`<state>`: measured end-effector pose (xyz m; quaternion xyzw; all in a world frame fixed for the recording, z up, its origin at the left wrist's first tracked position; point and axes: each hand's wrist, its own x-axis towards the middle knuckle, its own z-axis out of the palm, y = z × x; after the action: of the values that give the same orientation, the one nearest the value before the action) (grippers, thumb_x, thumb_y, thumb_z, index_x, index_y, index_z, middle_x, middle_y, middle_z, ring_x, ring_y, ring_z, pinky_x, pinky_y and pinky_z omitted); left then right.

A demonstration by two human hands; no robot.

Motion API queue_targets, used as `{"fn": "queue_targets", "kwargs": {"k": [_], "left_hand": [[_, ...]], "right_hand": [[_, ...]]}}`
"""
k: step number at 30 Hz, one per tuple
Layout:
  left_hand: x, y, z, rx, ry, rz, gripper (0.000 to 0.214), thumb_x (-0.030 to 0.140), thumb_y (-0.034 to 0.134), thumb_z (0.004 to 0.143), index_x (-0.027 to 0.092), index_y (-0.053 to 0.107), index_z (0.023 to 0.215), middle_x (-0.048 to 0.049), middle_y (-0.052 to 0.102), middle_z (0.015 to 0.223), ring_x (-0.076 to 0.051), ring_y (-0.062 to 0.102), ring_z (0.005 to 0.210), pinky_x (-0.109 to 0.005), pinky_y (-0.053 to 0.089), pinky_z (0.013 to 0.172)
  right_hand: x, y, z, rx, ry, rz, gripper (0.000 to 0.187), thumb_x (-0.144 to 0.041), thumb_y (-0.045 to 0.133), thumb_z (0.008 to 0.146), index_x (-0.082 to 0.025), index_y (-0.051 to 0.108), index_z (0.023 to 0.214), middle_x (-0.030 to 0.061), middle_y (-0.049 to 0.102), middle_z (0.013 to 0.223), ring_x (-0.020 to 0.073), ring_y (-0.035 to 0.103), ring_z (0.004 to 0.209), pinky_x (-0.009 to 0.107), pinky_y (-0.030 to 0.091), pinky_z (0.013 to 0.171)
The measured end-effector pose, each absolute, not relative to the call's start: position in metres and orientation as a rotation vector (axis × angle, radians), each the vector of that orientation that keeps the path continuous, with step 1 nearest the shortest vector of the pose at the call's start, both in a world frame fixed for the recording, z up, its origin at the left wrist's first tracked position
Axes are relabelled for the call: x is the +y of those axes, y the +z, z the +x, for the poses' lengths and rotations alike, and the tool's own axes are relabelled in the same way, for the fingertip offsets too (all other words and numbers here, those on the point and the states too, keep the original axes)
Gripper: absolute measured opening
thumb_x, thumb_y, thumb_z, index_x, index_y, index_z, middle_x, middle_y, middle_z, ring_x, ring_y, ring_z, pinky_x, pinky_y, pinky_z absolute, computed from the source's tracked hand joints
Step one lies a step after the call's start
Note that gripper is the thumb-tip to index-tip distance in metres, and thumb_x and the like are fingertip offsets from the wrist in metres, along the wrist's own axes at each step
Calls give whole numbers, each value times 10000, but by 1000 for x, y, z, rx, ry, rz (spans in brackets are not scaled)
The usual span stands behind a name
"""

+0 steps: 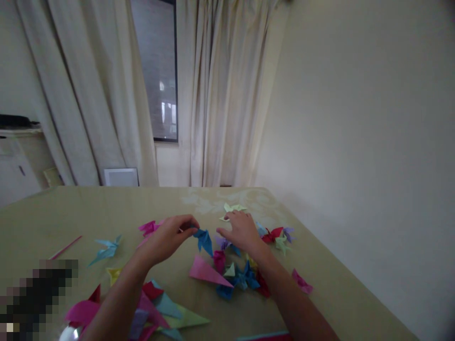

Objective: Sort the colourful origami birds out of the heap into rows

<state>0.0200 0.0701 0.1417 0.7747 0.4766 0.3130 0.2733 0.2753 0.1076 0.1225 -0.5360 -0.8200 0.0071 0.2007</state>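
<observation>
My left hand (pixel 170 239) pinches a folded blue paper crane (pixel 204 242) by one end, between thumb and fingertips, held over the middle of the table. To its right, my right hand (pixel 242 231) has thumb and fingers apart and holds nothing. Just beyond its fingertips lies a pale green paper crane (pixel 232 207), partly hidden by the hand. Beneath the two hands is a loose pile of folded paper pieces, among them a pink pointed piece (pixel 208 271), a magenta piece (pixel 219 260) and a blue piece (pixel 249 275).
Several folded papers lie under my left forearm, including a long light green one (pixel 190 318). A light blue crane (pixel 106 249) and a thin pink stick (pixel 66 247) are at the left. Red paper (pixel 273 234) is at the right. The wall (pixel 373 166) borders the table's right side.
</observation>
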Motion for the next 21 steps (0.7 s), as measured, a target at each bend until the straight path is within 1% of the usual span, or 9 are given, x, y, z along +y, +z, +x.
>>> {"fn": "queue_targets", "kwargs": {"k": [3,5,6,8,11,14,17,21], "left_hand": [[71,142,27,1252,972,1989,277,454,631,919,204,748,940,-23,750,818,-195,669,765,-288,474,679],[71,143,33,1231,1060,1895,298,482,678,890,192,742,919,-17,728,751,-180,647,700,-272,454,624],[70,144,36,1221,1100,1846,310,494,704,871,188,738,906,-17,722,733,-177,645,687,-268,453,611],[67,149,42,1202,1161,1756,338,521,745,834,187,728,887,-21,725,722,-181,659,686,-269,472,606],[63,155,49,1176,1211,1651,384,561,780,798,193,719,886,-24,738,733,-190,685,706,-280,510,622],[61,158,54,1145,1242,1577,421,582,813,773,190,712,888,-24,741,735,-186,693,715,-289,537,657],[61,157,56,1101,1243,1557,430,580,823,777,185,716,910,-27,745,757,-183,695,733,-299,551,693],[60,155,58,1046,1158,1622,391,559,780,843,194,714,965,-45,766,851,-202,716,818,-324,566,760]], "right_hand": [[91,149,277,-2225,350,-1155,275,-422,677,1004,-183,743,1123,72,767,1084,207,697,984,321,497,868],[79,165,278,-2204,601,-958,257,-409,617,1048,-198,739,1127,34,771,1010,166,702,899,273,508,790],[73,172,278,-2199,691,-903,246,-402,620,1049,-203,738,1135,21,771,975,158,704,868,264,512,771],[64,181,278,-2195,780,-859,218,-362,701,1001,-214,733,1158,4,771,942,154,701,831,259,520,754],[60,185,279,-2197,732,-850,302,-246,808,904,-233,728,1195,-2,771,984,152,688,833,262,524,768],[64,183,281,-2194,595,-843,341,-135,816,867,-226,739,1187,4,757,999,149,667,840,262,505,780],[69,181,283,-2206,492,-850,272,-80,786,869,-215,768,1105,5,740,952,145,641,810,258,475,763],[71,183,286,-2242,422,-866,156,-86,771,883,-209,789,979,-6,701,856,137,605,744,248,440,713]]}}
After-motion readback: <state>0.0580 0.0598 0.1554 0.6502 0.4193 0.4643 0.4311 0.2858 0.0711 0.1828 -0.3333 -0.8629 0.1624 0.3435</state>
